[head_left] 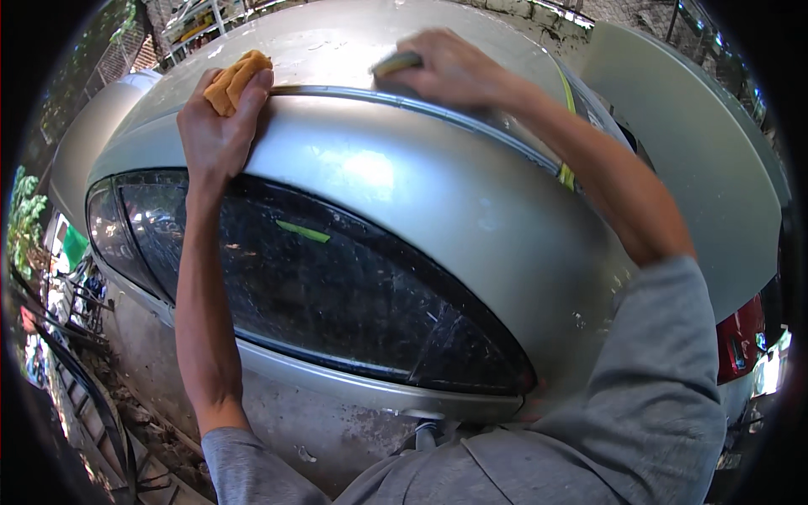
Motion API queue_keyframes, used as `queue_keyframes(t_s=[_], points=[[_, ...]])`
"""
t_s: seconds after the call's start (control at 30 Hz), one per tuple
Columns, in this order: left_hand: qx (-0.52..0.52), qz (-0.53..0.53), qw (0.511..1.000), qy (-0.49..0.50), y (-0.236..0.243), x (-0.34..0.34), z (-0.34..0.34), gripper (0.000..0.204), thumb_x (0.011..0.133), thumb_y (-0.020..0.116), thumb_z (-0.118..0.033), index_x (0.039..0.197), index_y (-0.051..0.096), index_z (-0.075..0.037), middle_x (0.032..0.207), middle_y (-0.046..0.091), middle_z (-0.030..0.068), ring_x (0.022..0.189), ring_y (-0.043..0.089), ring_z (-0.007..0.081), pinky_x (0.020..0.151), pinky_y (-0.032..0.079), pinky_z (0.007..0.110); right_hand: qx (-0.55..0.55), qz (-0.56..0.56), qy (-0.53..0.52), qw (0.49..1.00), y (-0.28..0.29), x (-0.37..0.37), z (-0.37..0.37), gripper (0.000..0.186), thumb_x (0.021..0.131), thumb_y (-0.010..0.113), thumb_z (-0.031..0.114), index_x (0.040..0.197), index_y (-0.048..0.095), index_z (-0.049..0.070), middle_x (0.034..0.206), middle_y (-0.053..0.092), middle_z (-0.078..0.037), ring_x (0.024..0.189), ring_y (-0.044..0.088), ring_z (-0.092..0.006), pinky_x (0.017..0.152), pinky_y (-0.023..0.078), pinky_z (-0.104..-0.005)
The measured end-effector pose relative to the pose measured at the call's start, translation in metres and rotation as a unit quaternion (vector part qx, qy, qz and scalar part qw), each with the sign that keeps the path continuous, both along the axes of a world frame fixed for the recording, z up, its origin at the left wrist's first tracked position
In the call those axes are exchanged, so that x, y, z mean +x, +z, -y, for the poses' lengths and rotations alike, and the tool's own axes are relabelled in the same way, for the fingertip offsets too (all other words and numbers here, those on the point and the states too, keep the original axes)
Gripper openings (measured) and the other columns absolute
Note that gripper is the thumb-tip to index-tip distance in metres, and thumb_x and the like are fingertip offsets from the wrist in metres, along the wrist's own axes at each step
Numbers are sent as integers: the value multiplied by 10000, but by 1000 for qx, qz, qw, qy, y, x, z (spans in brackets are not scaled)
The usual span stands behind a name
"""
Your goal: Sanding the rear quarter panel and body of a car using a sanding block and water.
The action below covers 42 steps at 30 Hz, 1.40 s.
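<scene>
Apparently an outdoor car workshop; taped car (362, 160); shelves (195, 34); foliage (27, 220)

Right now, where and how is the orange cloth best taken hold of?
Probably pinch the orange cloth by its upper folds, coming from the far side, over the car roof: it is crumpled, and those folds jut beyond the left hand gripping it.

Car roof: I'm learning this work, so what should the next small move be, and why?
Probably pause the right hand and wipe the car roof near its small pad with the orange cloth: the cloth is bunched in the left hand by the roof's edge, and wiping might make the surface easier to judge. Motion blur hides whether the pad touches.
</scene>
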<state>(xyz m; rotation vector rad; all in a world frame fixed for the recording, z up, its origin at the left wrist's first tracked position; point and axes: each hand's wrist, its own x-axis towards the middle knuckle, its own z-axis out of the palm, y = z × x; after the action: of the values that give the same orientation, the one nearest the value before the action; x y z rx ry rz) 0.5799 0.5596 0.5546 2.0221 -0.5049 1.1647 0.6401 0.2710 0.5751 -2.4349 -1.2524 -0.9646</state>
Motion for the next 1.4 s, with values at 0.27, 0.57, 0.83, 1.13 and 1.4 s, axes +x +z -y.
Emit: queue_keyframes(t_s=[0.27,0.57,0.83,1.13,1.4], points=[[-9,12,1000,15,-6,3,-7,437,846,738,-396,981,669,14,813,702,98,753,639,128,708,519,292,-16,-89,1,996,-7,-31,32,516,934,585,488,964,719,-10,947,688,-219,860,667,-310,825,506,-424],[-5,5,999,45,-4,4,-3,410,854,744,-357,991,662,20,822,694,82,754,622,123,718,514,292,-67,-181,-148,970,9,-28,51,489,906,572,484,1101,695,53,1104,690,-156,1021,658,-282,929,514,-429],[-2,8,999,32,-6,6,-6,414,861,739,-352,1012,654,24,846,696,90,787,629,123,741,514,288,18,-107,-69,992,-14,-31,68,352,884,669,350,823,677,3,780,666,-162,724,637,-292,702,490,-421],[7,-4,999,50,-3,8,8,445,857,717,-392,1031,650,12,876,704,109,804,651,159,757,522,313,62,-76,-139,985,-13,-10,76,319,905,652,329,898,729,19,870,695,-171,797,663,-305,766,505,-420],[66,-29,995,71,-6,-27,82,444,876,656,-423,1020,636,-3,864,679,110,801,641,189,760,502,321,20,-140,-139,980,-13,-50,104,420,902,614,426,993,743,37,1006,677,-216,930,650,-365,881,505,-434]])
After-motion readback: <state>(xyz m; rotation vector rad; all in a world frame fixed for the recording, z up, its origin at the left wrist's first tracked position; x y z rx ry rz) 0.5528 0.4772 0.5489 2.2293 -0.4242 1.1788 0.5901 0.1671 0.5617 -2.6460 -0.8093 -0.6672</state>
